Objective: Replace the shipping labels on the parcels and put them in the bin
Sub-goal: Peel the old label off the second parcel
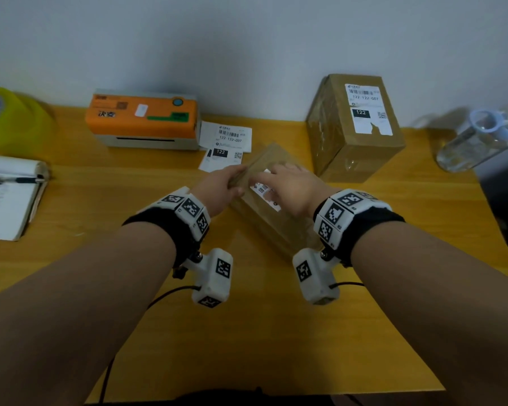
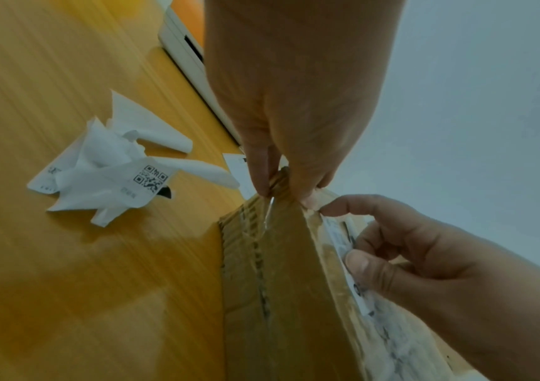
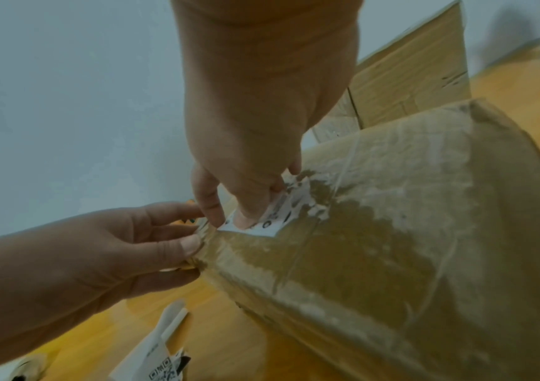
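Nearest the person, both forearms reach out over the wooden table (image 1: pixel 276 332), each wrist carrying a strapped-on camera. Between the hands lies a taped cardboard parcel (image 1: pixel 272 221), tipped up on one edge, seemingly so that its labelled face turns toward the fingers working on it.

The left hand (image 1: pixel 222 187) pinches the raised upper corner of the parcel between thumb and curled fingers; this looks like a steadying hold, keeping the box from sliding while the other hand pulls. The right hand (image 1: pixel 291 187) has its fingers bent down onto the old label (image 3: pixel 270 219), thumb and forefinger nipping its torn white edge where it meets the corner. Only a ragged strip of this label is left, with pale scuffed patches on the tape around it, so the peeling appears partly done and slow going.

To the left lie crumpled label scraps (image 2: pixel 115 177), probably dropped there to keep them clear of the work.

Farther back, fresh labels (image 1: pixel 225 146) lie flat beside the orange printer (image 1: pixel 143 120), within easy reach for sticking on next. A second parcel (image 1: pixel 354 127) stands upright by the wall, its own label torn at the bottom edge. No bin is clearly in view.
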{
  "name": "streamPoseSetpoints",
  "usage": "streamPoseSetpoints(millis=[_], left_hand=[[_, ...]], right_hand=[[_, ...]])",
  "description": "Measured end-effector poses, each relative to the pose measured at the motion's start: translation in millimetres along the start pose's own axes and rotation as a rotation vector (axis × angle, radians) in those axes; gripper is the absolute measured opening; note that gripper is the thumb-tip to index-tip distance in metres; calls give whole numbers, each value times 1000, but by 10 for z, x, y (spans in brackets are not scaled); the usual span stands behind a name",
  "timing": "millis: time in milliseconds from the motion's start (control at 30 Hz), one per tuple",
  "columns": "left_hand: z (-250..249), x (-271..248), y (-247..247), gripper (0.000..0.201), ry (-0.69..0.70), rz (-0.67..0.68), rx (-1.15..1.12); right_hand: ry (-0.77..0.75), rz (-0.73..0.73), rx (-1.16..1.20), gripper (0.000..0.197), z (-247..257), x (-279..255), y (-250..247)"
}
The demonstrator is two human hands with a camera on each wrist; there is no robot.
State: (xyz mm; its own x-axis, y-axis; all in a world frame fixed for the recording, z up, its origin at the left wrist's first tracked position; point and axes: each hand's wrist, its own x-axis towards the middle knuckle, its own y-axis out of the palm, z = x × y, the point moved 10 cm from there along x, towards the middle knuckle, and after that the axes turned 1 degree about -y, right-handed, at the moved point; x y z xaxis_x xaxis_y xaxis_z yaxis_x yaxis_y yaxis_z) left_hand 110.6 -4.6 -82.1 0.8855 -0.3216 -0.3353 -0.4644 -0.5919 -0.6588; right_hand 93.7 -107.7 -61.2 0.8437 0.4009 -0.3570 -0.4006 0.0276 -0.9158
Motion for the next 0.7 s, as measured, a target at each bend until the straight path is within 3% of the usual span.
streamPoseSetpoints(millis=[433,700], left_hand=[[81,42,51,57,12,41,-52],[70,53,40,56,25,53,-63]], right_hand=[[-65,21,7,29,26,154,34],[-13,-42,55,8,10,188,35]])
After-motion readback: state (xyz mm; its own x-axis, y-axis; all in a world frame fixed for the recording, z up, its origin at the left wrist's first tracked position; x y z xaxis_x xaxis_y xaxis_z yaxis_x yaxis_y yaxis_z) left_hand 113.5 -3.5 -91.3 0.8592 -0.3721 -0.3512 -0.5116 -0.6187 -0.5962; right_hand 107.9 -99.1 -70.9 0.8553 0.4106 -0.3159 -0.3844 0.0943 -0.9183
